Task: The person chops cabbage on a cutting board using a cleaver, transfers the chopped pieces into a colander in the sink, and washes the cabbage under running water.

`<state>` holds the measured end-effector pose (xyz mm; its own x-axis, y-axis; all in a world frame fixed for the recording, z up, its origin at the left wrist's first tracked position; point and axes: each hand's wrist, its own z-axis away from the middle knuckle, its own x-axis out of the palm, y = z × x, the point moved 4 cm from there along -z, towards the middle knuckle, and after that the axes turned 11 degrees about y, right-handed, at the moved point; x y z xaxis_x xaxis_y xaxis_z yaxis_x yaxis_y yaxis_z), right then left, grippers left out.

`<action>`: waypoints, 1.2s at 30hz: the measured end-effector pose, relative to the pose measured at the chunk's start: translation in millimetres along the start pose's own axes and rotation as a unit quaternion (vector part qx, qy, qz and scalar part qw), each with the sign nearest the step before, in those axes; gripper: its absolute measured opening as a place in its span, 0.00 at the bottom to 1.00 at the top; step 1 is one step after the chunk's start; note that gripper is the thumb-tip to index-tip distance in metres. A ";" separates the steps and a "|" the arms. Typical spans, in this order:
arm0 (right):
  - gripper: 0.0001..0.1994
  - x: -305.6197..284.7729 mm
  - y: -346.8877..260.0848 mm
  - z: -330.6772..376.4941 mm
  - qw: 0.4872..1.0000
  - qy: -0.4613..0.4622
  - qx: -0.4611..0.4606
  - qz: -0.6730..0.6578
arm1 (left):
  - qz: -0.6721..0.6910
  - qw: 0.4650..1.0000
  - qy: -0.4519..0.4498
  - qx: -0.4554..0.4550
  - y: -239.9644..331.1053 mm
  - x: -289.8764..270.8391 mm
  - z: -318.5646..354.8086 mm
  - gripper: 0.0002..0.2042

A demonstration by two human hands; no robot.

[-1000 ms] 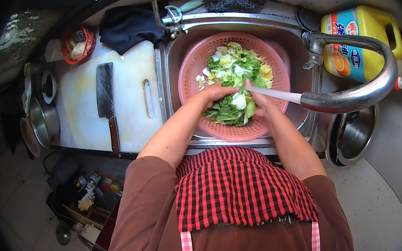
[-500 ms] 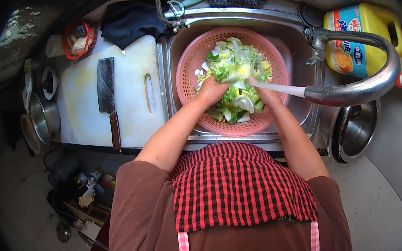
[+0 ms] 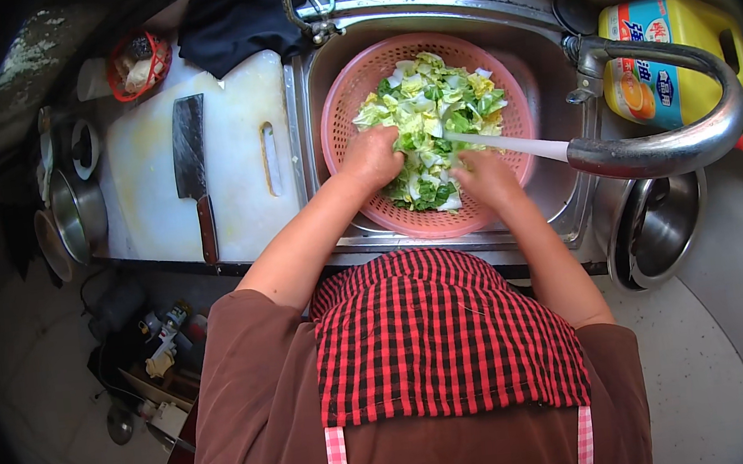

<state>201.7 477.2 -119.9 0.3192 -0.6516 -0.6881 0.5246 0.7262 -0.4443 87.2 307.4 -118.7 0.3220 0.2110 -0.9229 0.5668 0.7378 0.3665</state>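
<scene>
A pink plastic colander point(image 3: 341, 99) sits in the steel sink, heaped with chopped leafy greens point(image 3: 425, 90), pale yellow to green, like cabbage. On the heap's left side rests my left hand point(image 3: 373, 157), its fingers curled down and mostly hidden among the leaves. My right hand point(image 3: 485, 175) is at the lower right of the heap; its bent fingertips touch the leaves and are slightly blurred. From the curved metal faucet point(image 3: 662, 156) on the right, a white stream of water point(image 3: 507, 142) runs onto the leaves between my hands.
Left of the sink, a cleaver point(image 3: 191, 151) lies on a white cutting board point(image 3: 240, 191). A red basket point(image 3: 158, 78) and a black cloth point(image 3: 232, 29) are behind it. A yellow jug point(image 3: 691, 44) stands right of the sink, with steel bowls point(image 3: 670, 228) nearer me.
The leaves that were lifted between my hands have dropped back and spread over the heap. My hands have moved slightly apart. The whole view has shifted a little.
</scene>
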 end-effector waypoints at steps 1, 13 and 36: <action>0.26 13.2 -6.7 3.7 0.999 -0.022 -0.036 0.003 | 0.089 0.995 -0.023 -0.043 0.0 5.5 4.9 0.16; 0.14 25.3 -20.4 -8.8 0.926 -0.010 0.032 -0.376 | 0.450 0.829 -0.150 -0.295 22.0 22.9 12.6 0.12; 0.18 14.6 14.8 -4.4 0.930 0.016 0.095 -0.355 | 0.205 0.935 -0.060 -0.283 -27.8 6.5 -12.7 0.20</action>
<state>210.7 479.4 -139.0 -0.1829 -0.9428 -0.2789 0.7254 0.0621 -0.6855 63.9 296.4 -136.4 0.5270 0.5014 -0.6862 -0.1039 0.8394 0.5336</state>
